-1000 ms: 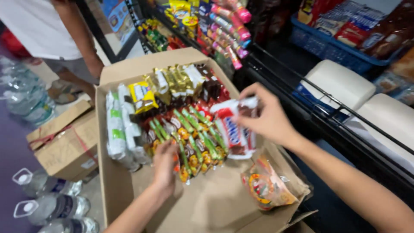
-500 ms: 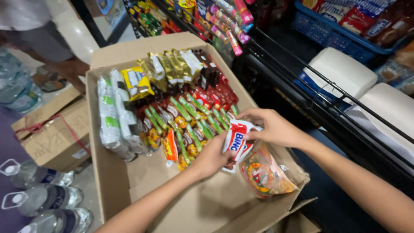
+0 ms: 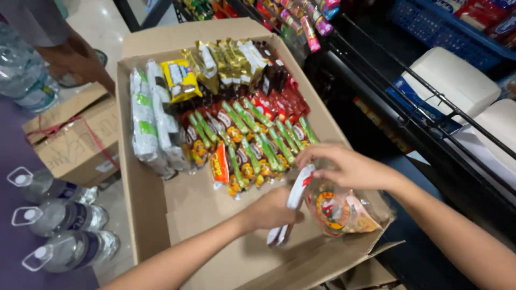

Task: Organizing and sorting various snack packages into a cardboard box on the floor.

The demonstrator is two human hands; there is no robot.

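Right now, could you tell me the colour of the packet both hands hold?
White packet with red edging, best in the head view.

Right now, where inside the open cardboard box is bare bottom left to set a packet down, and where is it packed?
Bare cardboard box floor runs along the near-left, between the left wall, the white-green packets and the left hand. The far half is packed. The right hand, white wrapper stack and clear snack bag crowd the near-right corner.

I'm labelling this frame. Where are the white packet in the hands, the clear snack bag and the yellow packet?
white packet [image 3: 294, 200], head view, upper half.
clear snack bag [image 3: 337, 212], head view, printed front.
yellow packet [image 3: 180, 79], head view, middle.
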